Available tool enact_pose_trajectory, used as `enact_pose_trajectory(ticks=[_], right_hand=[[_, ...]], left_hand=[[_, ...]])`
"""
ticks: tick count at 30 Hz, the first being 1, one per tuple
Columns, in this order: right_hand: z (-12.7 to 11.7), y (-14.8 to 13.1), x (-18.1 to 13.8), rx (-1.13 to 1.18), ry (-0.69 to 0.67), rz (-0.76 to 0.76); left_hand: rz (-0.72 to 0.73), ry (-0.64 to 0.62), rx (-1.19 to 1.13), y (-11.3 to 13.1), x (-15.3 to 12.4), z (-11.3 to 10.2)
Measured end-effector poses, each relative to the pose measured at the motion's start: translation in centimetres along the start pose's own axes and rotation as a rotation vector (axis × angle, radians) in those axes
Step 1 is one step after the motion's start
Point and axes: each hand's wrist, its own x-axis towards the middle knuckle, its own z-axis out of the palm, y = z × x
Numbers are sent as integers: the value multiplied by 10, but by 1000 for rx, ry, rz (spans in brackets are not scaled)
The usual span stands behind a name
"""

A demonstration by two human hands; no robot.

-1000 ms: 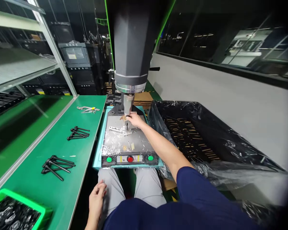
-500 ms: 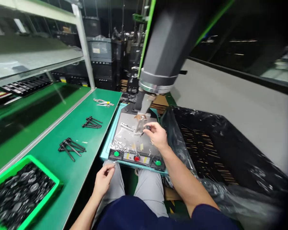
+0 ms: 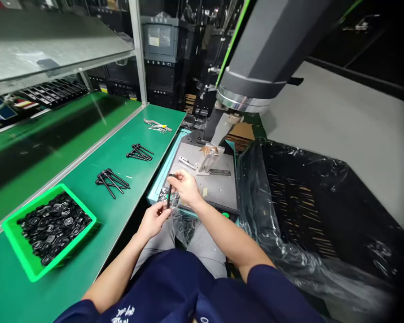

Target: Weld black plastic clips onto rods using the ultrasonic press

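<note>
Both my hands meet in front of the press machine's base plate (image 3: 218, 188), over its near edge. My right hand (image 3: 186, 187) pinches the top of a thin black rod (image 3: 169, 193) held upright. My left hand (image 3: 154, 218) closes on the rod's lower end, just below. Crinkled clear plastic film (image 3: 181, 220) hangs beside the hands. On the plate behind them stands a small metal fixture (image 3: 208, 157) under the machine's horn (image 3: 224, 128).
On the green bench (image 3: 87, 211) lie two bundles of black rods (image 3: 111, 179) (image 3: 139, 152), a green tray of black washers (image 3: 50, 224) and metal tools (image 3: 157, 126). A plastic-lined black crate (image 3: 309, 206) stands at right. Shelving rises at left.
My right hand drew back from the fixture toward me with a black rod. My left hand rose from my lap to take its lower end. The view swung left.
</note>
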Motion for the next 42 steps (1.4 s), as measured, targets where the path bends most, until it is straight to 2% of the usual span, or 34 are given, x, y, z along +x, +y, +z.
enact_pose_trajectory(ticks=[5, 8, 11, 13, 18, 21, 25, 28, 31, 33, 35, 38, 40, 42], right_hand=[[6, 11, 34, 35, 87, -13], [19, 21, 56, -2, 26, 33], [46, 39, 82, -47, -99, 206], [72, 53, 101, -129, -169, 252], [139, 83, 144, -582, -302, 178], [171, 94, 160, -743, -357, 170], [198, 101, 167, -823, -415, 102], [203, 99, 164, -837, -456, 43], [187, 93, 156, -833, -452, -10], [157, 87, 145, -810, -446, -36], [112, 81, 125, -750, -459, 2], [28, 72, 75, -631, -443, 125], [-25, 70, 34, -620, -363, 117], [-63, 71, -4, -683, -313, 77]], left_hand=[[-178, 17, -88, -22, -8, -5], [-226, 30, -69, -37, -22, -7], [-219, 25, -63, -48, -37, -5], [-207, 25, -72, -51, -43, -3], [-228, 81, -120, -52, -48, -2], [-241, 95, -119, -52, -47, -5], [-290, 105, -134, -54, -45, -12], [-296, 123, -167, -57, -43, -15], [-283, 122, -180, -58, -40, -18], [-271, 111, -183, -58, -37, -21], [-256, 109, -175, -56, -33, -25], [-222, 144, -156, -52, -24, -32], [-203, 167, -147, -51, -18, -33], [-189, 177, -136, -49, -13, -32]])
